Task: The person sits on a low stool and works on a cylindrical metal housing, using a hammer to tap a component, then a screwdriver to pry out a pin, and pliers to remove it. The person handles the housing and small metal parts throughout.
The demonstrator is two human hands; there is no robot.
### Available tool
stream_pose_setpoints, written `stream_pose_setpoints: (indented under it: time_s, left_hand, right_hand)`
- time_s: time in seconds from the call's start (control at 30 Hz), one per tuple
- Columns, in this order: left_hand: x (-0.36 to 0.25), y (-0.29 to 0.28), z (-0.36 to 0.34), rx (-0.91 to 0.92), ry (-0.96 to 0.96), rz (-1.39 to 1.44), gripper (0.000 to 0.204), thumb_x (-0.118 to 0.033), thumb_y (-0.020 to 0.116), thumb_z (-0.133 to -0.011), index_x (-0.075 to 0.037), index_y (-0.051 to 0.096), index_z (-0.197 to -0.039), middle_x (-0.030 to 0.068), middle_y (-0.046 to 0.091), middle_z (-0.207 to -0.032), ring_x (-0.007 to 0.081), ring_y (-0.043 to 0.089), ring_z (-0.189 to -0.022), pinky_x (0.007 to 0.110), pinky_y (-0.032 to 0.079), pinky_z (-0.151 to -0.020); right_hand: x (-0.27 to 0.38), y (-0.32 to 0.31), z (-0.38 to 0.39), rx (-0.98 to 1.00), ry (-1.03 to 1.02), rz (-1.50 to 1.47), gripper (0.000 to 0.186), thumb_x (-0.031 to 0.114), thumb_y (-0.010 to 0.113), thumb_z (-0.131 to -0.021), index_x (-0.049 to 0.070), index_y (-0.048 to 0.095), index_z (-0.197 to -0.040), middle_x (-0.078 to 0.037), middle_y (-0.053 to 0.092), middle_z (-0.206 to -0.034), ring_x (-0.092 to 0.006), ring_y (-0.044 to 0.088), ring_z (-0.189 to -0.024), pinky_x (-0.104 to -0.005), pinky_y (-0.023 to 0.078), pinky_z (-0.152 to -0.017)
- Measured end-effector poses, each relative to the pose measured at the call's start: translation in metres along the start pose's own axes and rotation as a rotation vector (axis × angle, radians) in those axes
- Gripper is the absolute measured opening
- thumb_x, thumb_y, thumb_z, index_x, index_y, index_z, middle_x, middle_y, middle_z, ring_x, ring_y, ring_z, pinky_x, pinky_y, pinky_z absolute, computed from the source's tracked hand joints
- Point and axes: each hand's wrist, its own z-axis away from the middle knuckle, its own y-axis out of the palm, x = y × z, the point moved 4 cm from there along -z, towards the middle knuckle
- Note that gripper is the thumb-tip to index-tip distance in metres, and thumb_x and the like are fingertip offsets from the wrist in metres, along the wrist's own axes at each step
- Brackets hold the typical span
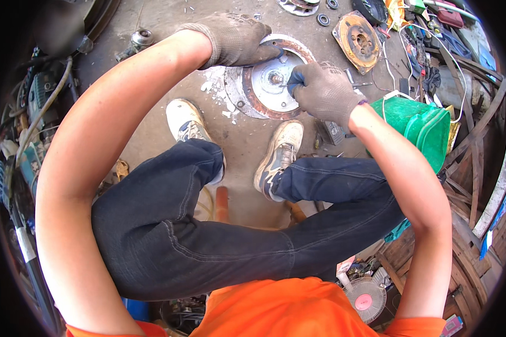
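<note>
A round metal plate assembly (267, 90) with a white inner face, rusty ring and central bolt lies on the floor between my shoes, white flakes beside it. My left hand (239, 45), in a grey glove, is curled on its upper rim, blue-tipped fingers closed on the edge. My right hand (323, 90), also gloved, is closed over the plate's right side, just right of the central bolt; whatever it holds is hidden or too small to name.
A rusty hub plate (357, 39), bearings (322, 19) and a small metal part (142, 37) lie around on the concrete (129, 78). A green bucket (410, 118) stands at right beside scrap wood (472, 146). Hoses and machinery crowd the left; a fan (363, 301) sits below.
</note>
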Motion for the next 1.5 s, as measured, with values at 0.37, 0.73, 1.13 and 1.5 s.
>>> stream_pose_setpoints:
  time_s: [0.37, 0.73, 1.13, 1.5]
  left_hand:
    - [-0.012, -0.001, 0.000, 0.061, -0.032, -0.007, 0.059, -0.055, 0.054, -0.099, -0.006, 0.065, -0.130, 0.0220, 0.070, -0.120, 0.0386, 0.067, -0.114, 0.047, 0.051, -0.101]
    - [-0.011, -0.001, 0.005, 0.089, 0.001, 0.020, 0.059, -0.052, 0.057, -0.098, -0.004, 0.064, -0.132, 0.0220, 0.070, -0.120, 0.0373, 0.067, -0.115, 0.046, 0.051, -0.101]
    - [0.003, -0.007, 0.004, 0.012, -0.080, 0.074, 0.057, -0.050, 0.055, -0.099, -0.002, 0.065, -0.129, 0.0243, 0.070, -0.120, 0.0387, 0.067, -0.114, 0.046, 0.050, -0.101]
    - [0.004, -0.003, 0.004, 0.019, -0.044, 0.053, 0.055, -0.050, 0.055, -0.100, -0.005, 0.064, -0.131, 0.0230, 0.071, -0.117, 0.0377, 0.068, -0.111, 0.046, 0.052, -0.099]
  right_hand:
    - [0.006, -0.003, 0.019, 0.050, 0.080, -0.015, 0.030, 0.023, 0.062, -0.089, 0.006, 0.072, -0.110, -0.024, 0.072, -0.102, -0.0399, 0.070, -0.100, -0.0481, 0.053, -0.089]
    - [0.024, 0.009, 0.023, -0.030, 0.121, 0.000, 0.028, 0.026, 0.058, -0.090, 0.008, 0.071, -0.107, -0.019, 0.074, -0.095, -0.0375, 0.072, -0.093, -0.0498, 0.055, -0.086]
    - [0.026, 0.003, 0.022, -0.085, 0.144, -0.020, 0.025, 0.028, 0.060, -0.091, 0.010, 0.072, -0.103, -0.019, 0.073, -0.096, -0.0373, 0.071, -0.096, -0.0498, 0.055, -0.086]
    - [0.016, 0.003, 0.023, -0.070, 0.167, -0.092, 0.029, 0.029, 0.059, -0.089, 0.009, 0.073, -0.105, -0.023, 0.073, -0.097, -0.0400, 0.071, -0.097, -0.0515, 0.054, -0.089]
